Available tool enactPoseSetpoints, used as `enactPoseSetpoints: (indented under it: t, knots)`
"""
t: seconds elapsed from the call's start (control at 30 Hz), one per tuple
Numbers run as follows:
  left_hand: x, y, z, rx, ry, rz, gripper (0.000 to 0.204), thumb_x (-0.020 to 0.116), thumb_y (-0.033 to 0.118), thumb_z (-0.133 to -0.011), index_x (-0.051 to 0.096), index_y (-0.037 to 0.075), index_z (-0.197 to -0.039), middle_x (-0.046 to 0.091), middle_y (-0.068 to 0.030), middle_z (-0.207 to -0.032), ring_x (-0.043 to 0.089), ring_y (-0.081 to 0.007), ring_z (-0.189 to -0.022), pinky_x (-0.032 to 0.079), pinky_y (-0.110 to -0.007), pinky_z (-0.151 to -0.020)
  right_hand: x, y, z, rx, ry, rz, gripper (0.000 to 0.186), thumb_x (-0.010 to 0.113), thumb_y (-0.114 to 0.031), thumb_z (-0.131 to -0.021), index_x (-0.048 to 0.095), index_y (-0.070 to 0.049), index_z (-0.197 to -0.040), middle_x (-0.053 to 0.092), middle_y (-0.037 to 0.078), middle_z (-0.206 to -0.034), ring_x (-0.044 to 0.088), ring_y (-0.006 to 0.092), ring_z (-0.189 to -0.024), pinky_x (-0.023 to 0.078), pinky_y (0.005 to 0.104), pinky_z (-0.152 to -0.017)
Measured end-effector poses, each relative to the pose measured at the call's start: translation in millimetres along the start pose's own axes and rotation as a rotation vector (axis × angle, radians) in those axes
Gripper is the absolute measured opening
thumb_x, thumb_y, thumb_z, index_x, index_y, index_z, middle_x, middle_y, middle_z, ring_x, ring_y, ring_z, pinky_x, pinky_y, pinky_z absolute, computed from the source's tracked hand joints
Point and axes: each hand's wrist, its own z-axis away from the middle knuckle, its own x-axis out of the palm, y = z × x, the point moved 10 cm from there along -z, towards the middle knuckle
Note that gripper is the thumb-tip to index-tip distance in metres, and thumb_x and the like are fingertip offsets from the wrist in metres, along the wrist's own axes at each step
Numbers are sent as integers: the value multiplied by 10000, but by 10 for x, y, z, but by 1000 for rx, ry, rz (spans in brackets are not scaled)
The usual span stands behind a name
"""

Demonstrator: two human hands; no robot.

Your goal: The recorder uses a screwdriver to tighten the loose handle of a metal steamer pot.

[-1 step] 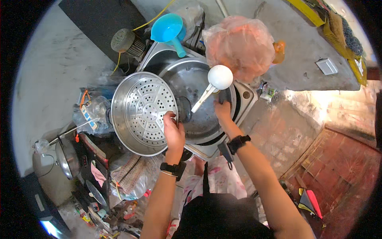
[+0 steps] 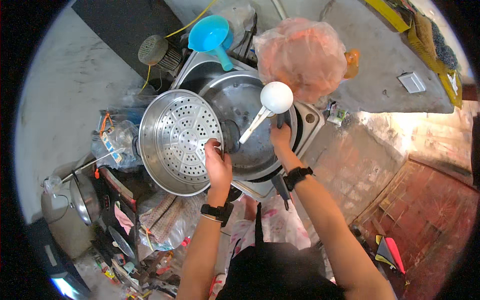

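gripping perforated stainless steamer basket at right rim with left hand, fingers curled over | holding basket left of steel basin, overlapping it | grasping dark handle with right hand, fingers wrapped, can't tell which piece | over basin, beside right hand: white ladle | beyond: blue dipper
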Motion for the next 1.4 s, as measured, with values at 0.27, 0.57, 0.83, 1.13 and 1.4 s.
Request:
enactPoseSetpoints:
  t: [0.27, 0.57, 0.83, 1.13, 1.4]
  knots:
    - [-102, -39, -52, 72, 31, -33, 550, 602, -79, -720, 377, 23, -1212, 571, -155, -881, 562, -241, -721, 460, -326, -642, 572, -1049, 869, -77, -605, -449, 234, 624, -3, -777, 574, 31, -1003, 638, 110, -902, 639, 191, -807, 531, 301, -725]
    - [21, -99, -136, 122, -20, -80, 560, 532, -133, -699, 401, -11, -1230, 601, -197, -983, 607, -284, -892, 461, -347, -789, 244, -569, 333, -81, -419, -12, 244, 599, -209, -760, 605, 25, -830, 637, 173, -753, 606, 316, -715, 448, 393, -676]
    - [-46, -17, -184, -5, -146, -244, 449, 520, -74, -768, 420, -22, -1203, 580, -236, -692, 595, -417, -666, 467, -413, -575, 228, -139, -6, -84, -218, 1, 216, 575, -144, -747, 567, 66, -796, 595, 252, -733, 584, 392, -723, 439, 432, -667]
    - [-169, -89, -185, 33, -85, -185, 486, 531, -100, -742, 438, 29, -1201, 611, -252, -852, 601, -428, -838, 464, -435, -682, 856, -677, 655, 240, -682, -693, 140, 520, -70, -892, 578, 8, -994, 630, 89, -939, 636, 179, -844, 533, 301, -739]
    - [72, 25, -243, -39, -145, -144, 482, 534, -116, -703, 454, -2, -1165, 612, -238, -949, 601, -405, -930, 471, -393, -768, 457, -893, 381, -269, -542, -30, 220, 555, -123, -847, 582, 39, -994, 630, 170, -923, 611, 277, -855, 492, 360, -758]
